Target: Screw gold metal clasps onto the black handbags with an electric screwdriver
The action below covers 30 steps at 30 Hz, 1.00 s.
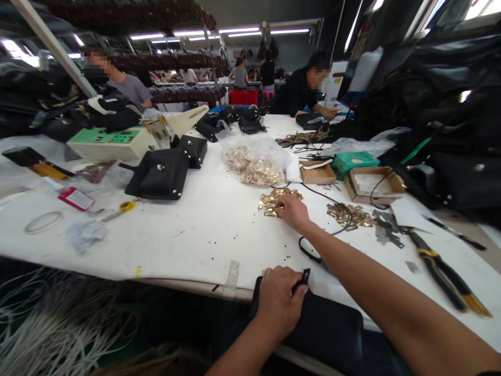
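Right grip (293,211) at the gold fittings (269,200), left grip (277,296) on a black tab (307,274)

The left grip is closed around the black tab, above a dark case (332,324) at the near edge of the white counter (188,256). The right grip touches the heap of gold fittings, fingertips bunched; whether they pinch one, I cannot tell.

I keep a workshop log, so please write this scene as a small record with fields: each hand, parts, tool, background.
Left hand: on a black item at the table edge, holding a black strap end
Right hand: fingertips at a gold-coloured pile
Other parts: second pile to the right; clear bag of gold-coloured pieces behind
Tool: black-and-yellow-handled tool, right
Background: person in dark top; others farther back
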Each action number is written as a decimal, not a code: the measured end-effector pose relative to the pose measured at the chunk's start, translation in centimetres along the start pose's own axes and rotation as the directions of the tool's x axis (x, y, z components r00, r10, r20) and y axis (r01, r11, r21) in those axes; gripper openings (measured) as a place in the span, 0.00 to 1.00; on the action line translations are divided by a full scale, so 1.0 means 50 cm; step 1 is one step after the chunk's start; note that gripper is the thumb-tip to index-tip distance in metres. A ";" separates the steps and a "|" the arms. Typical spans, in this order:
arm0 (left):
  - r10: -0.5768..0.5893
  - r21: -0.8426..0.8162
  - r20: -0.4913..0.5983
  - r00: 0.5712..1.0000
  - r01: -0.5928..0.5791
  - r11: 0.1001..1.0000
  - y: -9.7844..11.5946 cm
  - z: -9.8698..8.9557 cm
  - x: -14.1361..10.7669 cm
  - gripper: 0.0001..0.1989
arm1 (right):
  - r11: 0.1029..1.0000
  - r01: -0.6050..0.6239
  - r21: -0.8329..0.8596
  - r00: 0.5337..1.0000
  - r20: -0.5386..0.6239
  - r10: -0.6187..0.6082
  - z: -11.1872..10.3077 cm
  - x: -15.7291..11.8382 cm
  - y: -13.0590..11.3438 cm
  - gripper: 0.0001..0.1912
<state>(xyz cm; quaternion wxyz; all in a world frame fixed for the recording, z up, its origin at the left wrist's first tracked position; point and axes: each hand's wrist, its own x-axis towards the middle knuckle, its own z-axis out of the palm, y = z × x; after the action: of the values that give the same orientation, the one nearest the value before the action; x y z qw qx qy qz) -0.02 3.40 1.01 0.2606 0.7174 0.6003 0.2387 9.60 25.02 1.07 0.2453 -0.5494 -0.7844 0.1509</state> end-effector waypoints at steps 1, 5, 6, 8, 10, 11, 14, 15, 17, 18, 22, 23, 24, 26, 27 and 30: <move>0.000 -0.005 0.001 1.000 0.000 1.000 0.001 -0.001 0.000 0.03 | 1.000 0.028 0.015 1.000 -0.008 -0.027 -0.010 -0.012 0.000 0.04; -0.015 -0.043 0.004 1.000 0.015 0.999 0.003 -0.009 0.001 0.03 | 0.953 0.264 0.150 0.955 -0.180 -0.236 -0.070 -0.088 0.002 0.04; -0.025 -0.054 0.005 1.000 0.025 0.998 0.003 -0.011 0.002 0.04 | 0.924 0.337 0.181 0.924 -0.253 -0.287 -0.088 -0.112 0.001 0.04; -0.044 -0.080 0.005 0.999 0.044 0.996 0.004 -0.016 0.003 0.06 | 0.878 0.437 0.196 0.861 -0.373 -0.345 -0.124 -0.161 -0.002 0.04; -0.056 -0.107 0.001 0.998 0.055 0.993 0.007 -0.019 0.003 0.08 | 0.874 0.454 0.175 0.836 -0.423 -0.350 -0.156 -0.206 -0.008 0.05; -0.059 -0.120 -0.005 0.998 0.058 0.991 0.008 -0.020 0.002 0.09 | 0.878 0.448 0.169 0.833 -0.436 -0.341 -0.169 -0.226 -0.012 0.06; -0.064 -0.144 -0.033 0.997 0.059 0.988 0.012 -0.021 -0.006 0.12 | 0.901 0.395 0.179 0.852 -0.438 -0.286 -0.198 -0.277 -0.027 0.06; -0.067 -0.148 -0.041 0.997 0.060 0.987 0.014 -0.021 -0.010 0.13 | 0.909 0.370 0.190 0.864 -0.430 -0.262 -0.204 -0.290 -0.032 0.06; -0.065 -0.156 -0.051 0.997 0.056 0.986 0.017 -0.020 -0.020 0.13 | 0.917 0.326 0.229 0.887 -0.411 -0.213 -0.210 -0.314 -0.042 0.06; -0.061 -0.162 -0.056 0.997 0.051 0.986 0.019 -0.020 -0.025 0.13 | 0.917 0.301 0.261 0.899 -0.399 -0.182 -0.211 -0.324 -0.045 0.06; -0.048 -0.181 -0.100 0.994 0.029 0.983 0.029 -0.019 -0.042 0.11 | 0.874 0.107 0.473 0.969 -0.248 0.015 -0.207 -0.355 -0.046 0.06; -0.046 -0.182 -0.109 0.993 0.025 0.983 0.031 -0.019 -0.045 0.10 | 0.861 0.066 0.504 0.980 -0.196 0.040 -0.205 -0.361 -0.042 0.07; -0.041 -0.184 -0.116 0.992 0.019 0.983 0.032 -0.018 -0.048 0.10 | 0.854 0.036 0.519 0.987 -0.152 0.051 -0.205 -0.367 -0.038 0.09; -0.019 -0.192 -0.131 0.991 -0.006 0.981 0.035 -0.017 -0.055 0.10 | 0.853 -0.018 0.522 0.995 -0.078 0.069 -0.204 -0.380 -0.027 0.10; -0.007 -0.197 -0.142 0.990 -0.021 0.980 0.036 -0.016 -0.057 0.10 | 0.855 -0.057 0.515 0.995 -0.044 0.093 -0.205 -0.386 -0.022 0.12; 0.002 -0.207 -0.175 0.985 -0.039 0.978 0.037 -0.014 -0.063 0.11 | 0.871 -0.182 0.457 0.983 0.055 0.177 -0.210 -0.401 -0.014 0.15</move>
<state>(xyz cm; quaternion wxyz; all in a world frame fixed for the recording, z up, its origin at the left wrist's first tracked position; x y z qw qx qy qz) 0.35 0.11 2.66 0.2790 0.6685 0.5847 0.3651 20.36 5.68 5.78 0.3487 -0.5451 -0.6733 0.3578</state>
